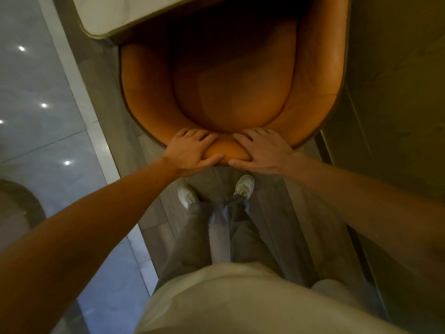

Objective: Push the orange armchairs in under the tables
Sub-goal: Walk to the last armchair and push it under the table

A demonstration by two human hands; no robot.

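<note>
1. Orange armchair (231, 92) sits with its front tucked under the worktop (115, 15) and its backrest sticking out.
2. Left hand (190, 150) and right hand (262, 150) grip the backrest top side by side, equally near; the worktop lies straight ahead.

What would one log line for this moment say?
armchair: front under table | left hand: grips backrest | right hand: grips backrest

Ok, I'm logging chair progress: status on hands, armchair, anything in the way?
Backrest top gripped by left hand and right hand. Front of orange armchair under the table. No obstacle visible; wall panel close on the right.
</note>
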